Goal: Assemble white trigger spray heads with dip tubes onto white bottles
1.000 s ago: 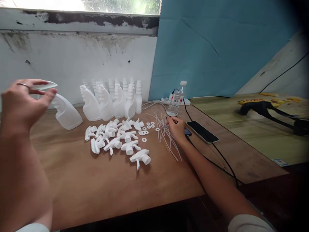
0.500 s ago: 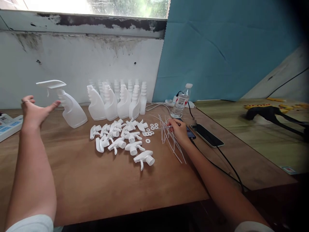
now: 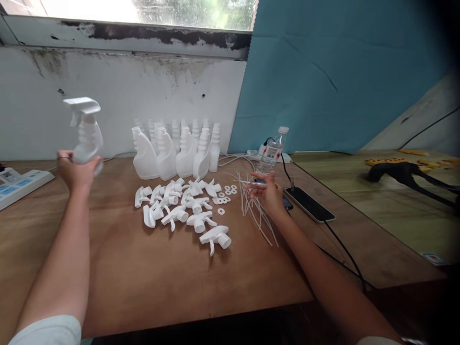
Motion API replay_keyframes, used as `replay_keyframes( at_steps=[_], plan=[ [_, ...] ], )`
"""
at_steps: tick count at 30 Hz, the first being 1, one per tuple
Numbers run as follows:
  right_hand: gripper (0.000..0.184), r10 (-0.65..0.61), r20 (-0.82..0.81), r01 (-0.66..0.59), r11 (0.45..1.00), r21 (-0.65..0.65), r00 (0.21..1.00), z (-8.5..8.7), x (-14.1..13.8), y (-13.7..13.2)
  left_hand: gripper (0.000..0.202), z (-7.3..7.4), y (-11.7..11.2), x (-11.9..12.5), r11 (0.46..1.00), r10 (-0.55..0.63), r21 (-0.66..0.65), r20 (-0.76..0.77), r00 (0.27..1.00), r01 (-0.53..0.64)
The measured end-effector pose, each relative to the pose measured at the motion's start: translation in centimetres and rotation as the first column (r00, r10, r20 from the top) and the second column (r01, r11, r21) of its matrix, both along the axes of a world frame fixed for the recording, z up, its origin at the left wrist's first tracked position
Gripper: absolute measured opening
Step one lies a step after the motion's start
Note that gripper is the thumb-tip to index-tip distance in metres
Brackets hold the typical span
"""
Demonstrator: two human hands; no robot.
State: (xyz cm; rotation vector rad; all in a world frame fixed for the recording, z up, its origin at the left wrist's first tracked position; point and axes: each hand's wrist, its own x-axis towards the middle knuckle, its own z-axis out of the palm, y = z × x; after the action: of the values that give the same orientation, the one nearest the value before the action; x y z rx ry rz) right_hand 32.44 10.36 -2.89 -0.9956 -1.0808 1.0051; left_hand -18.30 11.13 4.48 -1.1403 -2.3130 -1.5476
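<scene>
My left hand (image 3: pixel 79 172) is closed round the lower body of a white spray bottle (image 3: pixel 87 139), which has its trigger head on and is held up off the table near the wall. My right hand (image 3: pixel 269 194) grips a slim, pen-like tool (image 3: pixel 258 185) with a see-through body, pointing left; its exact kind is unclear. Below that hand lie loose thin white dip tubes (image 3: pixel 258 218). Small white ring washers (image 3: pixel 221 211) are scattered to their left. A heap of white trigger sprayer heads (image 3: pixel 179 213) covers the middle of the table.
Several open white bottles (image 3: pixel 145 160) stand in rows along the wall. A clear water bottle (image 3: pixel 271 153) is behind my right hand, with a phone (image 3: pixel 311 205) and its cable to the right. A white power strip (image 3: pixel 27 187) lies at the far left.
My left hand has taken hold of the spray bottle, which stood on the table, and has raised and turned it. My right hand has lifted slightly, still holding the pen-like tool.
</scene>
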Motion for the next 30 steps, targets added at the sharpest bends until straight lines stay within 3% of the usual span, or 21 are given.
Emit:
replay_keyframes(
  at_steps=[2, 4, 6, 9, 10, 12, 14, 17, 19, 22, 25, 28, 30],
  plan=[
    [0.075, 0.029, -0.015, -0.03, 0.999, -0.029, 0.999, 0.5, -0.2, -0.4, 0.066, 2.3, -0.9, 0.6, 0.969, 0.074, 0.246, -0.222, 0.972, -0.018],
    [0.074, 0.048, -0.023, -0.049, 0.999, -0.017, 0.999, 1.0, -0.5, -0.7, 0.059, 4.7, -2.4, 2.0, 0.911, 0.087, 0.398, -0.446, 0.891, 0.11],
    [0.067, 0.084, -0.027, -0.084, 0.996, 0.005, 0.996, 1.6, -0.8, -1.1, 0.052, 6.7, -4.2, 4.2, 0.868, -0.01, 0.36, -0.677, 0.736, 0.343],
    [0.062, 0.215, -0.003, -0.215, 0.976, -0.021, 0.977, 2.4, -1.4, -1.9, 0.04, 8.3, -6.6, 8.4, 0.753, 0.047, 0.348, -0.875, 0.482, 0.558],
    [0.062, 0.276, 0.011, -0.275, 0.961, -0.036, 0.961, 2.6, -1.6, -2.2, 0.035, 8.5, -7.1, 10.0, 0.748, 0.038, 0.284, -0.921, 0.388, 0.6],
    [0.063, 0.393, 0.033, -0.391, 0.919, -0.051, 0.919, 2.6, -2.1, -2.7, 0.02, 8.2, -7.8, 12.8, 0.751, -0.051, 0.155, -0.956, 0.291, 0.642],
    [0.065, 0.491, 0.025, -0.49, 0.871, -0.048, 0.871, 2.3, -2.4, -3.1, 0.012, 7.4, -7.9, 15.1, 0.737, -0.245, 0.008, -0.929, 0.278, 0.676],
    [0.069, 0.612, -0.039, -0.613, 0.788, -0.057, 0.79, 1.8, -2.7, -3.5, 0.02, 5.7, -7.6, 17.6, 0.647, -0.483, -0.192, -0.852, 0.202, 0.738],
    [0.072, 0.681, -0.062, -0.683, 0.725, -0.09, 0.73, 1.7, -2.7, -3.8, 0.025, 4.9, -7.4, 18.7, 0.6, -0.53, -0.271, -0.839, 0.12, 0.753],
    [0.068, 0.753, -0.024, -0.745, 0.647, -0.162, 0.658, 1.8, -2.7, -4.2, 0.025, 4.1, -7.3, 19.7, 0.593, -0.559, -0.329, -0.825, 0.081, 0.735],
    [0.054, 0.731, 0.052, -0.71, 0.675, -0.199, 0.68, 2.0, -2.8, -4.5, 0.029, 3.8, -7.5, 20.1, 0.605, -0.563, -0.355, -0.823, 0.068, 0.713],
    [0.045, 0.631, 0.153, -0.609, 0.775, -0.17, 0.761, 2.4, -3.0, -4.7, 0.036, 4.1, -7.8, 19.8, 0.611, -0.532, -0.356, -0.846, 0.034, 0.707],
    [0.041, 0.523, 0.313, -0.521, 0.848, -0.097, 0.793, 2.7, -3.1, -4.9, 0.04, 4.5, -8.0, 19.4, 0.621, -0.487, -0.357, -0.873, -0.012, 0.698]
  ],
)
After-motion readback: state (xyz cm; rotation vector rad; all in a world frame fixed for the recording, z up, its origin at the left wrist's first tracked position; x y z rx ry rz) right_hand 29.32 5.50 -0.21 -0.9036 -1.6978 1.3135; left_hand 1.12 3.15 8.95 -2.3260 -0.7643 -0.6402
